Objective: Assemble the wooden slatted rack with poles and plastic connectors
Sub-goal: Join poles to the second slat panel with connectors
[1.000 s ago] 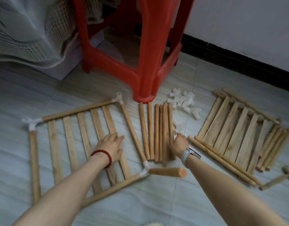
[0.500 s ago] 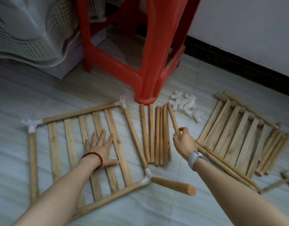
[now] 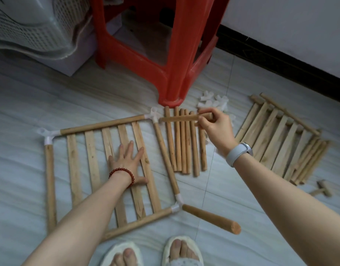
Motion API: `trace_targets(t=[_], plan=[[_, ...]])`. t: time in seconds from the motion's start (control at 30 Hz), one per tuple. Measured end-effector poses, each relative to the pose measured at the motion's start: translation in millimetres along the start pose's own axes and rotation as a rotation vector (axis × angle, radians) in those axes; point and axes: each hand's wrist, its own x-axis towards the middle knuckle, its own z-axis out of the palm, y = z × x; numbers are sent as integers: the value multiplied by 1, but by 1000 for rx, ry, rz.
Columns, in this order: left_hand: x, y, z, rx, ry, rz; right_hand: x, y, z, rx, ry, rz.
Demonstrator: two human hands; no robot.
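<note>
A square slatted frame [image 3: 75, 169] lies on the floor, its poles joined by white plastic connectors. My left hand [image 3: 128, 160] presses flat on its slats, fingers spread. My right hand [image 3: 216, 126] grips a short wooden pole [image 3: 179, 118] and holds it level, its free end right beside the frame's far right connector [image 3: 153, 115]. Another pole [image 3: 211, 221] sticks out of the near right connector [image 3: 177, 205]. Several loose poles [image 3: 182, 143] lie side by side under the held one. A heap of white connectors [image 3: 215, 101] sits behind my right hand.
A red plastic stool [image 3: 165, 45] stands just beyond the parts. Two more slatted panels [image 3: 276, 139] lie at the right, with a small wooden mallet [image 3: 321, 189] near them. A white mesh basket [image 3: 31, 25] is at the far left. My slippered feet [image 3: 152, 252] are at the bottom edge.
My right hand picked one pole out of the loose row, lifted it and turned it level toward the frame's far right connector. My left hand slid up the slats and spread flat.
</note>
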Motion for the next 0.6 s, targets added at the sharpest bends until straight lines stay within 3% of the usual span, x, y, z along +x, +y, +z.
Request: trace_targets(t=[0.33, 0.6], plan=[[5, 5, 6, -36, -63, -10, -4, -16, 5, 3, 112, -299], [8, -1, -13, 7, -84, -16, 6, -33, 12, -221, -22, -330]])
